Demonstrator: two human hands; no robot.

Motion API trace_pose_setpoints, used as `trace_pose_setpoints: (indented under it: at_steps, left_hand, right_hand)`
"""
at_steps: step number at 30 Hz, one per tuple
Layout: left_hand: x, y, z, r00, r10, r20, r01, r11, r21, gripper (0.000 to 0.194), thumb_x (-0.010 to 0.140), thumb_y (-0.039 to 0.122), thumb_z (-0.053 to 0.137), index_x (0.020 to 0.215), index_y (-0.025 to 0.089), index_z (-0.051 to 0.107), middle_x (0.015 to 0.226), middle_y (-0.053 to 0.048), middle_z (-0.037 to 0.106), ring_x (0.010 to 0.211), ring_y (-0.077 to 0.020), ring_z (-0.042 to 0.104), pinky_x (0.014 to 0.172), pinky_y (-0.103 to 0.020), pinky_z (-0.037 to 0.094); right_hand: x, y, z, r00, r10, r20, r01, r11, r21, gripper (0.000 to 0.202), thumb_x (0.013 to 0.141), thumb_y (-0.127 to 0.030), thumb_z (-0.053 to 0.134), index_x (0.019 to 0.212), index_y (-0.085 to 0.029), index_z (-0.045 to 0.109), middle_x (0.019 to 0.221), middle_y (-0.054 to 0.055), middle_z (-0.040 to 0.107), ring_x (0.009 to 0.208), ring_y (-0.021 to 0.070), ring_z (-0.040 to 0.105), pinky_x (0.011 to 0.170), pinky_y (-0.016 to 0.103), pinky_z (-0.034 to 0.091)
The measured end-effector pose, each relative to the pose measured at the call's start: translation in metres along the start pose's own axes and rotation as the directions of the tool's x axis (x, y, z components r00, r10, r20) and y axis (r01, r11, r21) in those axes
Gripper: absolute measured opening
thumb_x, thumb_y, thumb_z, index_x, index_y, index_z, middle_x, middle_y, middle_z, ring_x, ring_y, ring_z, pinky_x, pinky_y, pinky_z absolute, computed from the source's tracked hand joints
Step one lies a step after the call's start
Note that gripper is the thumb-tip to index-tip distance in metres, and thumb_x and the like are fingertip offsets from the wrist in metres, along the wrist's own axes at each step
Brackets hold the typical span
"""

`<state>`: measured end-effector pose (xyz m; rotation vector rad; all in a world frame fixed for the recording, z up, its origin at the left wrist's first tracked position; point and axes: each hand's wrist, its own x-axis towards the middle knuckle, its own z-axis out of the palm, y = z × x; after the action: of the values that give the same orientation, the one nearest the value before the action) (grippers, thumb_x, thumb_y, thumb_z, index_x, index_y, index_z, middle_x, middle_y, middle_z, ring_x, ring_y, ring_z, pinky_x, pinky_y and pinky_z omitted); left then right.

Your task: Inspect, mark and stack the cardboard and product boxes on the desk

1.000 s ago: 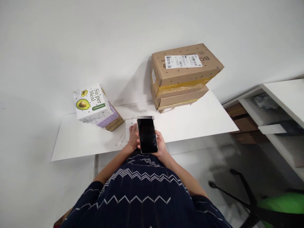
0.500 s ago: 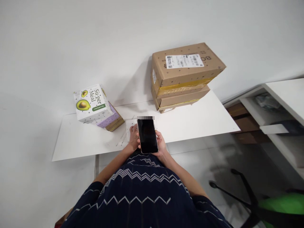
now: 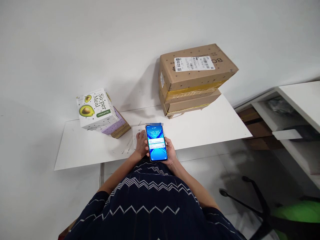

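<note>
A smartphone (image 3: 157, 151) with a lit blue lock screen reading 10:35 is held upright in my right hand (image 3: 171, 152). The fingertips of that hand wrap round to the phone's left edge. My left hand (image 3: 140, 144) rests on a flat white item (image 3: 135, 130) with small dots, lying on the white table (image 3: 197, 130). Its fingers look apart, and part of the hand is hidden behind the phone. The kind of the white item cannot be made out.
To the left, a white box with avocado pictures (image 3: 96, 110) stands on a purple and brown box (image 3: 118, 126). Stacked cardboard boxes (image 3: 195, 78) stand at the back right. A white shelf unit (image 3: 300, 96) and a chair's black base (image 3: 260, 200) are at the right.
The phone's screen was black and is now lit with the lock screen. Both hands have stayed almost in place.
</note>
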<state>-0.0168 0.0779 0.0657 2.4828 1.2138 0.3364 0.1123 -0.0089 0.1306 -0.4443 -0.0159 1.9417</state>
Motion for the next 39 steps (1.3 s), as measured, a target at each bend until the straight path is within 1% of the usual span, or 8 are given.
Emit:
trace_pose_setpoints:
  at_steps: [5, 9, 12, 15, 18, 23, 29, 39]
  left_hand:
    - [-0.015, -0.001, -0.019, 0.998, 0.035, 0.055, -0.041, 0.992, 0.119, 0.046, 0.092, 0.041, 0.054, 0.136, 0.03, 0.06, 0.147, -0.01, 0.053, 0.14, -0.038, 0.035, 0.112, -0.061, 0.024]
    - [-0.036, -0.013, -0.028, 0.99, 0.013, 0.143, -0.043, 0.977, 0.208, 0.065, 0.085, 0.051, 0.065, 0.146, 0.037, 0.049, 0.158, -0.009, 0.038, 0.145, -0.0447, 0.026, 0.113, -0.07, 0.015]
    - [-0.037, -0.018, -0.029, 0.976, -0.044, 0.216, -0.02, 0.959, 0.283, 0.065, 0.088, 0.037, 0.063, 0.149, 0.044, 0.04, 0.163, -0.006, 0.03, 0.147, -0.0445, 0.022, 0.111, -0.075, 0.013]
    - [-0.018, -0.02, -0.029, 0.976, -0.071, 0.204, 0.003, 0.948, 0.317, 0.064, 0.091, 0.029, 0.058, 0.151, 0.042, 0.037, 0.164, -0.005, 0.027, 0.148, -0.0439, 0.019, 0.11, -0.075, 0.019]
    - [0.011, -0.025, -0.029, 0.985, -0.084, 0.152, 0.032, 0.948, 0.316, 0.066, 0.091, 0.027, 0.057, 0.153, 0.037, 0.036, 0.164, -0.006, 0.027, 0.15, -0.0425, 0.015, 0.113, -0.066, 0.028]
    - [0.065, -0.038, -0.031, 0.986, -0.119, 0.121, 0.073, 0.94, 0.333, 0.07, 0.091, 0.025, 0.056, 0.155, 0.036, 0.032, 0.165, -0.005, 0.024, 0.151, -0.0403, 0.011, 0.113, -0.058, 0.033]
    - [0.12, -0.052, -0.032, 0.976, -0.18, 0.126, 0.129, 0.934, 0.334, 0.073, 0.091, 0.024, 0.055, 0.157, 0.034, 0.026, 0.167, -0.006, 0.018, 0.152, -0.0394, 0.007, 0.116, -0.059, 0.028]
    - [0.154, -0.062, -0.036, 0.968, -0.226, 0.109, 0.172, 0.914, 0.368, 0.071, 0.093, 0.02, 0.05, 0.157, 0.035, 0.024, 0.167, -0.006, 0.016, 0.152, -0.0396, 0.009, 0.117, -0.065, 0.019]
  right_hand:
    - [-0.025, -0.021, -0.015, 0.954, -0.257, -0.153, 0.238, 0.962, -0.136, 0.062, 0.085, -0.06, 0.044, 0.129, -0.018, 0.057, 0.119, 0.015, 0.07, 0.103, 0.0329, 0.068, 0.081, 0.051, 0.056]
    - [-0.048, -0.049, -0.056, 0.725, -0.59, -0.355, 0.424, 0.789, -0.444, 0.06, 0.081, -0.061, 0.053, 0.126, -0.022, 0.058, 0.123, 0.012, 0.066, 0.1, 0.0289, 0.067, 0.076, 0.043, 0.057]
    - [-0.054, -0.064, -0.099, 0.487, -0.722, -0.492, 0.212, 0.644, -0.735, 0.061, 0.08, -0.061, 0.058, 0.129, -0.025, 0.055, 0.123, 0.008, 0.063, 0.095, 0.0224, 0.065, 0.072, 0.032, 0.054]
    - [-0.047, -0.07, -0.138, 0.371, -0.751, -0.546, -0.18, 0.519, -0.836, 0.066, 0.082, -0.062, 0.056, 0.134, -0.021, 0.054, 0.118, 0.011, 0.063, 0.092, 0.0225, 0.063, 0.072, 0.031, 0.051]
    - [-0.033, -0.068, -0.163, 0.345, -0.774, -0.532, -0.468, 0.349, -0.812, 0.066, 0.087, -0.053, 0.052, 0.14, -0.013, 0.051, 0.117, 0.016, 0.062, 0.099, 0.0272, 0.061, 0.082, 0.037, 0.049]
    - [-0.008, -0.061, -0.18, 0.308, -0.832, -0.461, -0.776, 0.06, -0.628, 0.063, 0.092, -0.047, 0.051, 0.149, -0.02, 0.043, 0.138, 0.02, 0.05, 0.12, 0.0359, 0.052, 0.096, 0.047, 0.04]
    - [0.013, -0.068, -0.199, 0.334, -0.882, -0.332, -0.837, -0.115, -0.536, 0.061, 0.095, -0.046, 0.049, 0.149, -0.019, 0.042, 0.141, 0.022, 0.045, 0.119, 0.0359, 0.049, 0.096, 0.049, 0.038]
    - [0.02, -0.07, -0.212, 0.319, -0.905, -0.281, -0.844, -0.136, -0.52, 0.059, 0.094, -0.047, 0.047, 0.147, -0.02, 0.044, 0.141, 0.02, 0.046, 0.121, 0.0353, 0.046, 0.096, 0.049, 0.037]
